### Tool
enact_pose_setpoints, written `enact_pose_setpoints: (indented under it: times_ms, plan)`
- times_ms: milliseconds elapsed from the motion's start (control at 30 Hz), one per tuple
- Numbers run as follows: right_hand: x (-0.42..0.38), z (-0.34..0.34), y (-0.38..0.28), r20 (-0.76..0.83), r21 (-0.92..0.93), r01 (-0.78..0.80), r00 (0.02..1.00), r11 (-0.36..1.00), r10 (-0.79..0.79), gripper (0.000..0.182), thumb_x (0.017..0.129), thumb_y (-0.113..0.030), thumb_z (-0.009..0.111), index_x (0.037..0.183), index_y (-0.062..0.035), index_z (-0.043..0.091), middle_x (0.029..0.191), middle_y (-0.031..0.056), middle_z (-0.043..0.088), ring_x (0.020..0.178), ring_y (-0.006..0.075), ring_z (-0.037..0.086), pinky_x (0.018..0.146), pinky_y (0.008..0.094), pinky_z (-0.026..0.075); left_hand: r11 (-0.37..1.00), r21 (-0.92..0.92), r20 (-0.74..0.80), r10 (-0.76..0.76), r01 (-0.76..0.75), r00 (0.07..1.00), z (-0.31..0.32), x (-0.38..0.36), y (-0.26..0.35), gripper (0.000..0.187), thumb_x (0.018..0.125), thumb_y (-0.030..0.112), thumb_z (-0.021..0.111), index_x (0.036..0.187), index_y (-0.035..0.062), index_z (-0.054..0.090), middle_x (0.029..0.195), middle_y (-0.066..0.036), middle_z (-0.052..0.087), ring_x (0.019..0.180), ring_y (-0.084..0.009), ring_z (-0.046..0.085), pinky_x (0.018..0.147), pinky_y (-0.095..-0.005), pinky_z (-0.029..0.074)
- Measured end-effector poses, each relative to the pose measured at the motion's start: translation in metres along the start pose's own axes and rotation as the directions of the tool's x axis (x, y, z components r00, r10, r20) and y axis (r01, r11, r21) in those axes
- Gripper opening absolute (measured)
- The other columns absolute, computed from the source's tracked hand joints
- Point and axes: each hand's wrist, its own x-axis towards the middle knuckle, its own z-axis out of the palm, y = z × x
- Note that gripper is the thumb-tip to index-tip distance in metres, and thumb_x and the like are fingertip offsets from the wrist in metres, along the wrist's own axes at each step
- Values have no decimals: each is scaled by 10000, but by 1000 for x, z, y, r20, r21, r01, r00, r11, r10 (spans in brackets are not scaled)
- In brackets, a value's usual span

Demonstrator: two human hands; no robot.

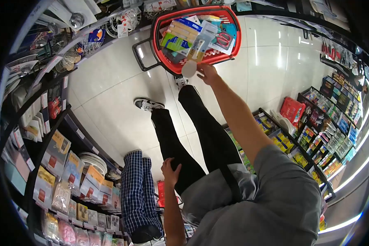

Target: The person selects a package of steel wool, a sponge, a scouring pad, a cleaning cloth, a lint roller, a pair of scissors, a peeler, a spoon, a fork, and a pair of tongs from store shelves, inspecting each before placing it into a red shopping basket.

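My right hand (208,74) reaches forward to the near edge of a red shopping basket (236,25) on the floor. Its fingers are closed at the edge of a round, pale item (189,69), whose kind I cannot tell. Just beyond, inside the basket, lie a clear-and-yellow package (197,48), a green-and-white pack (176,42), red-handled scissors (224,39) and a blue-edged pack with tan pieces (183,28). The black basket handle (137,57) is folded out to the left. My left hand (171,170) hangs beside my left thigh, fingers loosely apart and holding nothing.
Shelves of packaged goods (53,180) line the left side, with wire racks (127,18) at the top left. More stocked shelves (315,131) stand on the right, near a red bag (292,110). Another person's checked trousers (134,188) show close at my left.
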Motion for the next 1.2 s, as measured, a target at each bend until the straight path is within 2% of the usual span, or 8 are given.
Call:
enact_pose_setpoints:
  times_ms: [167,233,367,533,767,967,1033,1200]
  plan:
    - [4,-52,85,134,-443,70,991,894,-11,230,778,-193,614,981,-105,547,925,68,611,879,211,609,729,392,467,989,-2,-95,-146,146,985,4,1,-9,505,700,294,711,1121,81,529,1129,-148,488,1051,-343,444,917,-427,361]
    - [-2,-83,123,154,-985,161,983,63,-95,319,759,-366,621,873,-70,596,746,80,619,736,234,622,634,346,488,977,-4,-142,-210,212,967,4,-3,-14,474,700,301,712,1080,74,544,1098,-158,506,1026,-350,464,897,-426,375]
    - [-114,-83,124,418,-907,405,899,-118,-128,268,726,-268,607,805,-15,565,795,192,593,808,374,563,721,458,457,939,100,-16,-329,329,944,-14,7,-12,296,734,306,686,852,53,586,899,-156,594,878,-347,553,775,-429,447]
    - [-211,-47,104,108,-788,168,985,-592,135,502,735,-478,593,839,12,614,891,218,619,889,358,594,779,434,478,940,160,116,-322,302,940,-32,17,-18,246,765,308,640,839,74,621,866,-146,632,866,-325,601,728,-423,483]
    - [-239,-6,105,239,-696,594,722,-404,649,378,776,-364,599,818,9,640,789,184,643,758,308,627,693,402,494,976,209,406,-142,59,903,-51,12,-47,295,753,354,631,873,86,660,893,-157,646,880,-343,611,766,-435,492]
    - [-300,48,126,97,-992,-4,609,125,787,264,768,-296,624,804,-36,599,664,63,570,632,148,564,619,307,467,985,171,496,-60,-30,866,-60,4,-58,353,777,407,573,860,77,665,863,-176,636,865,-348,603,774,-437,480]
    - [-288,48,135,196,-948,-1,786,318,586,240,764,-276,638,798,-43,587,667,61,577,642,149,569,607,304,464,989,125,495,-129,76,859,-51,16,-65,405,756,440,607,946,85,636,1013,-154,611,940,-385,570,804,-458,466]
    - [-217,41,134,506,-806,547,835,-226,215,354,704,-308,693,982,-116,586,877,116,587,836,257,586,692,399,479,920,-136,-26,-375,369,927,-28,33,-49,798,644,521,695,1288,190,361,1211,-195,444,1027,-419,505,818,-486,449]
